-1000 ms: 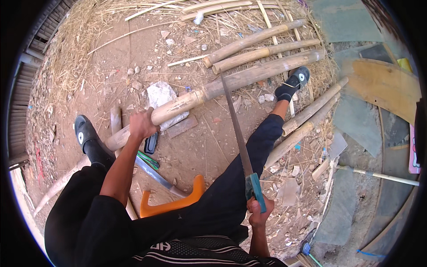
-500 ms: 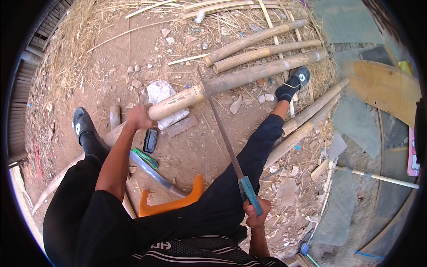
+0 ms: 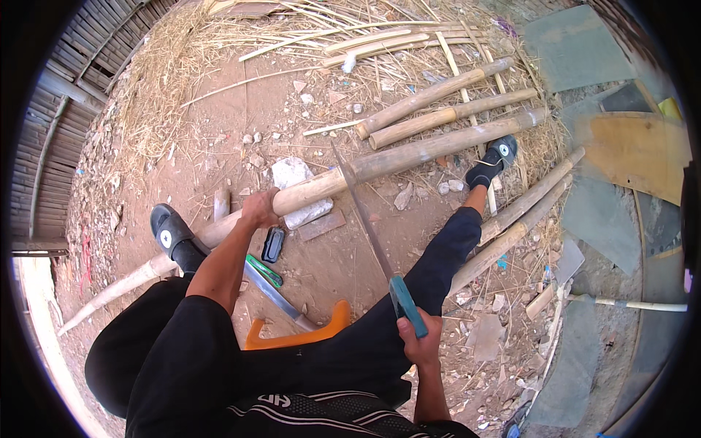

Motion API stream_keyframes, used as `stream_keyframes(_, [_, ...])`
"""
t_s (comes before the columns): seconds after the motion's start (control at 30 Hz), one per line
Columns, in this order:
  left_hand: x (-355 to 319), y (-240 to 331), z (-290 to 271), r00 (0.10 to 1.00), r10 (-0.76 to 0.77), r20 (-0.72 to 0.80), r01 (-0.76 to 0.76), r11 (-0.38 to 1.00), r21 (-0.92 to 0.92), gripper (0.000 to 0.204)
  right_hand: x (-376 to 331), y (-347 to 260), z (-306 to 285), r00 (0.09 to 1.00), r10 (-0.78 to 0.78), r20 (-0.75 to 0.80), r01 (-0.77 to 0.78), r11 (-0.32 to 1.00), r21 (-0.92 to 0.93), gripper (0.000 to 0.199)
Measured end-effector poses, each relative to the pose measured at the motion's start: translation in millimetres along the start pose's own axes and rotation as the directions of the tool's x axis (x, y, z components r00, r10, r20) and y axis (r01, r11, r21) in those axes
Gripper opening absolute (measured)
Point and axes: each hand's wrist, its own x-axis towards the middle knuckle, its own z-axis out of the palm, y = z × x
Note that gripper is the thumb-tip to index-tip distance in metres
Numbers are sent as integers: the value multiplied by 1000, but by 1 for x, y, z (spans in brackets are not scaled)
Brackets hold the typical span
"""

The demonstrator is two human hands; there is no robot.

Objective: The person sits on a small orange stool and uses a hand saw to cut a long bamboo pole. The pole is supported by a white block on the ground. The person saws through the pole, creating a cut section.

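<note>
My right hand (image 3: 423,340) is closed round the teal handle (image 3: 407,305) of a hand saw. Its long, rust-brown blade (image 3: 371,232) slants up and away, crossing a thick bamboo pole (image 3: 310,190) where pale peeled surface meets greyer skin. Left of the blade, my left hand (image 3: 261,209) grips the same pole from above, with some fingers hidden. Under the pole, close to that hand, lie a white stone block (image 3: 292,174) and a flat brick (image 3: 322,225). My left foot (image 3: 172,232) is by the pole's left part; my right foot (image 3: 493,158) is near its right end.
A black case (image 3: 272,244), a green-edged case (image 3: 263,271), a curved metal blade (image 3: 276,293) and an orange curved handle (image 3: 299,336) lie before me. More bamboo poles (image 3: 453,114) rest at the far right, with split strips (image 3: 380,47) and straw behind. Sheets (image 3: 631,153) cover ground on the right.
The view has shifted, so the scene sits lower and farther right. The saw handle has come closer to the pole. My left hand still grips the pole.
</note>
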Motion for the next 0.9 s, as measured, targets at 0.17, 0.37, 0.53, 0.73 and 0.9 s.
stream_keyframes(0.17, [10, -48, -11, 998, -14, 58, 14, 1000, 14, 65, 4, -20, 39, 999, 3, 52, -5, 999, 37, 26])
stream_keyframes(0.37, [20, -129, 10, 996, -24, 83, 22, 999, 28, 67, -5, -28, 121, 999, 40, 12, -40, 999, -31, 22])
stream_keyframes(0.53, [5, -117, 14, 997, -53, -55, 56, 997, 58, 68, 8, -30, 137, 939, 259, -227, -278, 959, -57, 27])
stream_keyframes(0.73, [-30, -102, 27, 998, -28, 53, 27, 999, 20, 65, 30, -1, 156, 993, 92, -75, -110, 952, -285, 13])
stream_keyframes(0.9, [-12, -124, 11, 997, -47, 69, 46, 999, 9, 64, 12, 1, 180, 975, 141, -172, -165, 977, -136, 18])
